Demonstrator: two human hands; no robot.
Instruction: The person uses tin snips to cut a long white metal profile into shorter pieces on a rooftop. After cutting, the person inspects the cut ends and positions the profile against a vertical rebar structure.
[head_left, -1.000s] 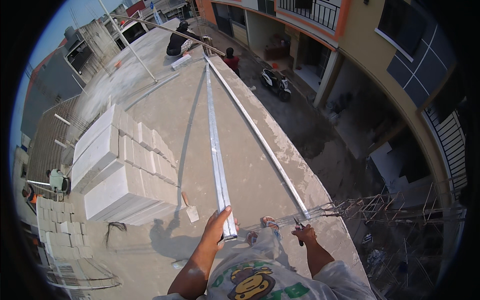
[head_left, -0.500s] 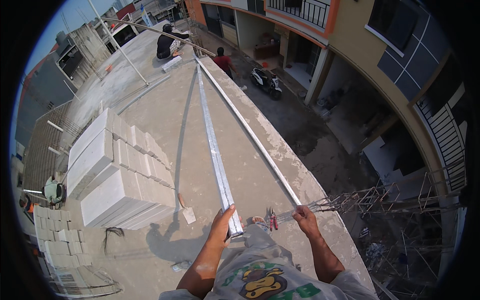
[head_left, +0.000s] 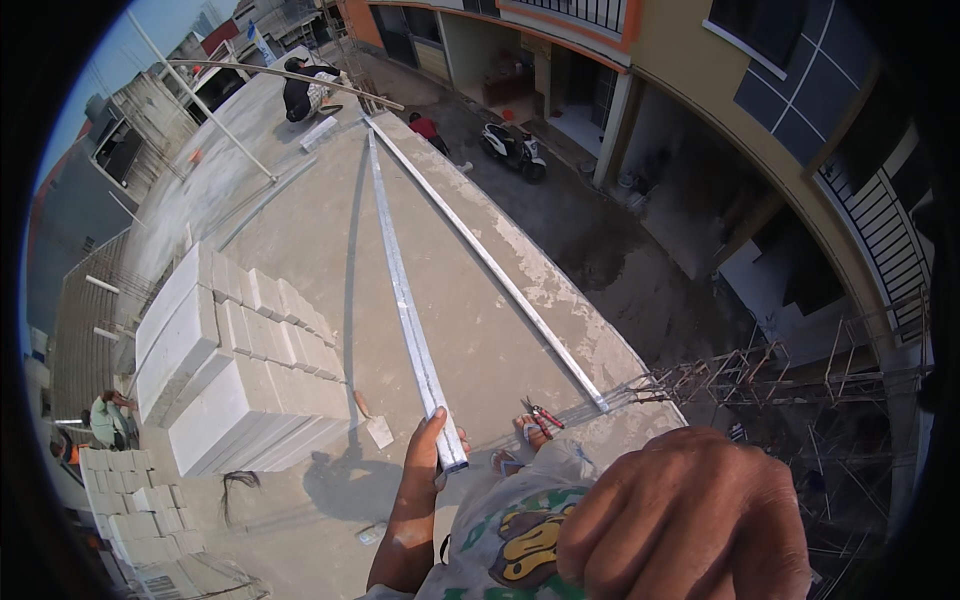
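Note:
My left hand point(head_left: 428, 445) is wrapped round the near end of a long silvery rectangular metal tube point(head_left: 405, 300), which stretches away toward the slab's far edge. Close to the camera on the lower right, my right hand point(head_left: 690, 520) is raised in a closed fist; whatever its fingers may hold is hidden. A second long metal bar point(head_left: 490, 260) lies along the slab beside its right edge, untouched. Red-handled pliers point(head_left: 543, 415) rest by my sandalled feet. Left of the tube, a trowel point(head_left: 375, 422) with a wooden handle lies flat on the concrete.
Pale blocks point(head_left: 250, 380) are stacked on the left, with more blocks point(head_left: 135, 500) lower down. The slab edge drops to an alley holding a scooter point(head_left: 513, 152). Rusty rebar frames point(head_left: 720, 375) jut out at right. A person in black point(head_left: 300, 95) crouches at the far end.
My right hand has left the near end of the second bar and come up close to the camera. My left hand keeps hold of the tube. The view has shifted slightly.

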